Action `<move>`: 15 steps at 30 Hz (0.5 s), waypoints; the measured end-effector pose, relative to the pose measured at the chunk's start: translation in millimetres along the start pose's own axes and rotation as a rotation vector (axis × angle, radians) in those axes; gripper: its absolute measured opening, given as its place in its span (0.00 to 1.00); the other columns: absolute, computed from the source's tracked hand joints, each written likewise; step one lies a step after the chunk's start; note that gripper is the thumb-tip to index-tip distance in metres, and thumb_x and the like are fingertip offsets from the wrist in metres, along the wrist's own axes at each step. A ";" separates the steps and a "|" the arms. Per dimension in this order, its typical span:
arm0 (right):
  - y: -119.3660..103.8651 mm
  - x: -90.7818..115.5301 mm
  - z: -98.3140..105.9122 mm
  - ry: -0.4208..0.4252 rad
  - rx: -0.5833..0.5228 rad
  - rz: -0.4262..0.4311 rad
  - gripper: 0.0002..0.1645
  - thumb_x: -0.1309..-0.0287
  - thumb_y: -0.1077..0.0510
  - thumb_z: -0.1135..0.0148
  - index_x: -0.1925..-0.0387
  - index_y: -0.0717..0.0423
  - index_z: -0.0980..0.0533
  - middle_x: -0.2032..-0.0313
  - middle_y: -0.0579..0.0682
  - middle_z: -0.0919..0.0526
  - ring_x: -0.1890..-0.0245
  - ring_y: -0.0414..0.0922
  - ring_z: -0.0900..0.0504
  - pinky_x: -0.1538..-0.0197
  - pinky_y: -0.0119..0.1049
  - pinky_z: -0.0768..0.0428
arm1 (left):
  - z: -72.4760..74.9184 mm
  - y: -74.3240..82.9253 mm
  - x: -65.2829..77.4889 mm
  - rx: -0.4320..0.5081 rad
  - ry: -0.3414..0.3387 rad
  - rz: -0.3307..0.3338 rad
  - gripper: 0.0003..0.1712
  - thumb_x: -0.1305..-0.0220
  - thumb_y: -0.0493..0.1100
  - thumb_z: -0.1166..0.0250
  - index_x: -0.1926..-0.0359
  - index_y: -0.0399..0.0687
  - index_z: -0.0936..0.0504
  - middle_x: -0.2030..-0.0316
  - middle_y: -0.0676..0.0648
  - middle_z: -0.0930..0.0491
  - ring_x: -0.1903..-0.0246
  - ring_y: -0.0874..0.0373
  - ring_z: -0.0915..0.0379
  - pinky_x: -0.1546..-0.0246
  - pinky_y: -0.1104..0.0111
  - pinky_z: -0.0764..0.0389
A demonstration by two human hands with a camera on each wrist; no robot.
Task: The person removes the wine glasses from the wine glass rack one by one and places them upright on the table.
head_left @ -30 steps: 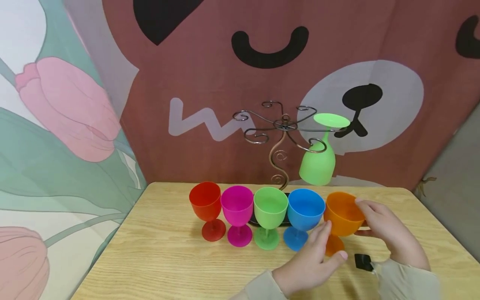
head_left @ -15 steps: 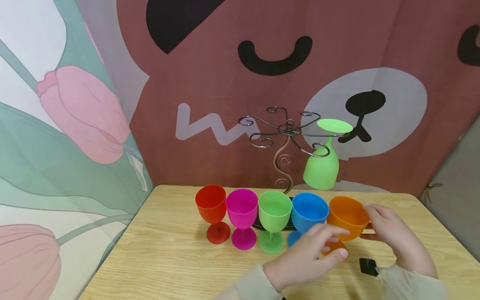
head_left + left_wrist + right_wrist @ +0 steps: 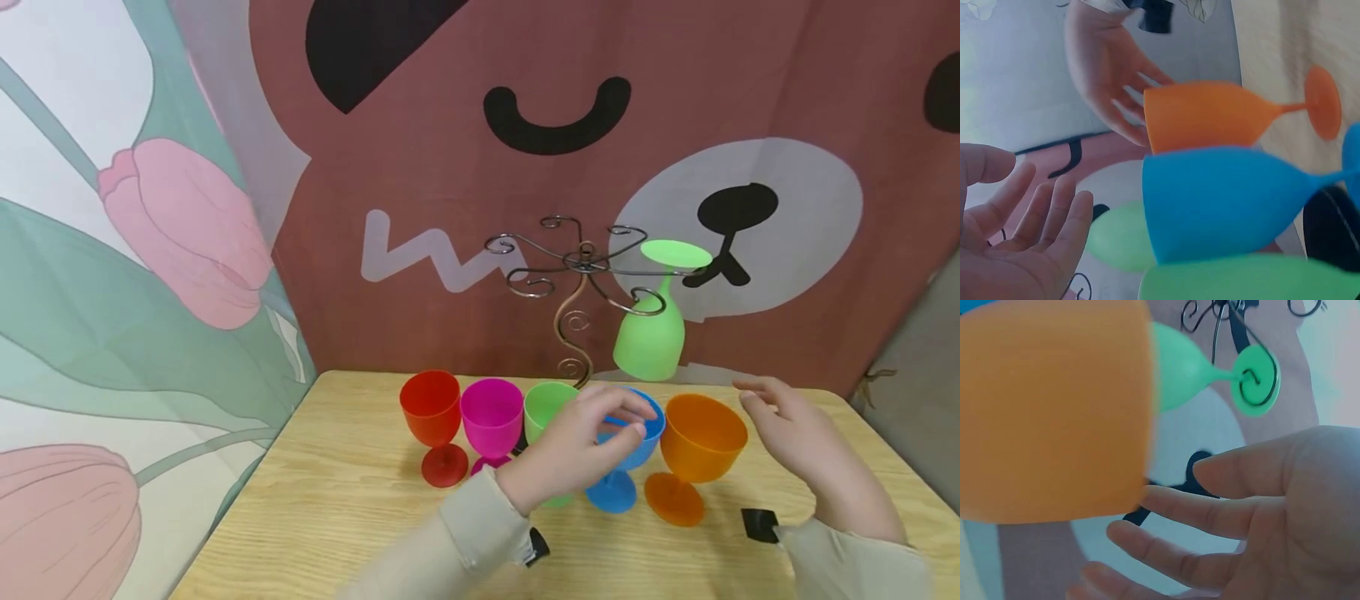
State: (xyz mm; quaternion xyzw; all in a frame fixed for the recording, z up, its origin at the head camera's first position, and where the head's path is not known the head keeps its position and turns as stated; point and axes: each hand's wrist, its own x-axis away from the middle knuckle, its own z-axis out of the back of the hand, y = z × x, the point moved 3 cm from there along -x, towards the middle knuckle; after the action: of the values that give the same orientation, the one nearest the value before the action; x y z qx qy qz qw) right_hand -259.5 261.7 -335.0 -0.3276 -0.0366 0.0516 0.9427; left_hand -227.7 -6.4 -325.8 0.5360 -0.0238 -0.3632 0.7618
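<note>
An orange goblet (image 3: 705, 437) stands upright at the right end of a row of plastic goblets. My right hand (image 3: 801, 442) is just right of its rim, fingers loosely spread and holding nothing; the right wrist view has the fingertips (image 3: 1157, 499) close by the orange rim. My left hand (image 3: 573, 450) hovers in front of the blue goblet (image 3: 647, 450) and the standing green goblet (image 3: 547, 404), partly covering both. In the left wrist view, that hand's relaxed fingers (image 3: 1063, 209) are apart from the blue rim. The magenta goblet (image 3: 491, 417) and red goblet (image 3: 431, 412) stand further left.
Behind the row rises a metal stemware rack (image 3: 587, 262) with several curled arms. Another green goblet (image 3: 651, 342) hangs upside down by its foot from it. The wooden table (image 3: 337, 500) ends at a bear-print cloth (image 3: 420, 333).
My right hand has let go of the orange goblet and drawn off to the right. My left hand has moved leftward and up, from the orange goblet to before the blue one.
</note>
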 end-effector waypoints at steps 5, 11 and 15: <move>-23.9 -9.8 12.2 0.095 -0.036 0.043 0.38 0.22 0.41 0.57 0.31 0.70 0.39 0.37 0.77 0.35 0.47 0.72 0.24 0.52 0.66 0.21 | 12.5 -5.0 -9.5 0.043 0.078 0.061 0.17 0.25 0.40 0.43 0.39 0.44 0.26 0.42 0.47 0.28 0.46 0.68 0.27 0.45 0.75 0.23; -47.4 -29.3 25.8 0.140 -0.194 0.068 0.43 0.28 0.40 0.44 0.28 0.67 0.42 0.35 0.76 0.37 0.61 0.41 0.13 0.56 0.46 0.13 | 21.7 -10.2 -30.1 0.122 0.223 0.140 0.23 0.28 0.37 0.42 0.34 0.46 0.31 0.39 0.45 0.32 0.38 0.58 0.30 0.41 0.75 0.25; -51.3 -46.2 32.3 0.098 -0.329 0.077 0.50 0.29 0.44 0.40 0.24 0.67 0.53 0.30 0.76 0.44 0.65 0.24 0.19 0.62 0.28 0.14 | 24.1 -12.6 -44.8 0.110 0.267 0.238 0.28 0.28 0.37 0.40 0.30 0.50 0.34 0.35 0.49 0.35 0.33 0.56 0.35 0.36 0.72 0.28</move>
State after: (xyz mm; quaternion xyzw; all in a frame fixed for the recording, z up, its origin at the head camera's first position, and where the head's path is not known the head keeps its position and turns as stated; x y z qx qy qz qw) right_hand -304.9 235.9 -279.4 -0.4809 0.0139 0.0652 0.8742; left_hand -277.5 -1.8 -310.3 0.6137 -0.0058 -0.1943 0.7652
